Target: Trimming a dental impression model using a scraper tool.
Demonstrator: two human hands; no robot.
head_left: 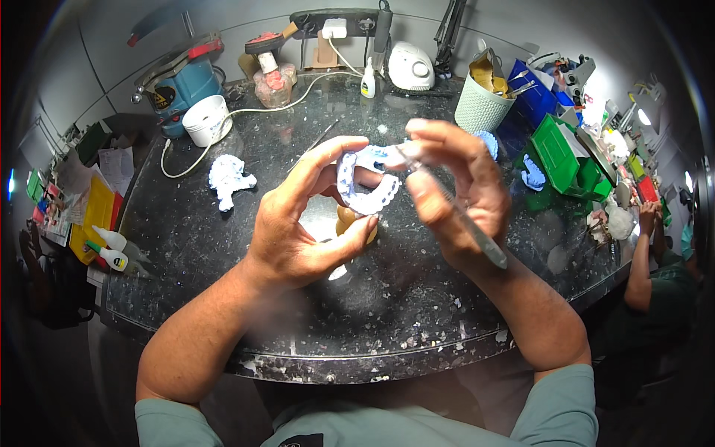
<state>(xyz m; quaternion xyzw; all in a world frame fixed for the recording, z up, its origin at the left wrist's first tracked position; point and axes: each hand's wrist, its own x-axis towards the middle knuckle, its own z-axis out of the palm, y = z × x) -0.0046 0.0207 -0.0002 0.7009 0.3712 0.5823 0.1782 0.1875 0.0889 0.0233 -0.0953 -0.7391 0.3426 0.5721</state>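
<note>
My left hand (302,223) is closed on a horseshoe-shaped pale blue-white dental piece (366,200), held upright at the middle of the view between fingertips and thumb. My right hand (469,201) grips a slim metal blade tool (480,238), its upper end at the piece's right side. Behind the piece and my left thumb, a tan object (346,220) and a pale round thing (320,227) are partly hidden. A lumpy pale blue piece (229,179) lies to the left on the dark worktop (186,283). A thin tool (320,135) lies behind my hands.
A blue machine (186,89), white tub (207,119) with a cable, small bottle (367,82), white device (410,67) and tool cup (480,100) line the back. Green bins (566,160) and blue scraps (532,175) sit right, bottles (112,257) left. Another person's arm (640,261) shows far right.
</note>
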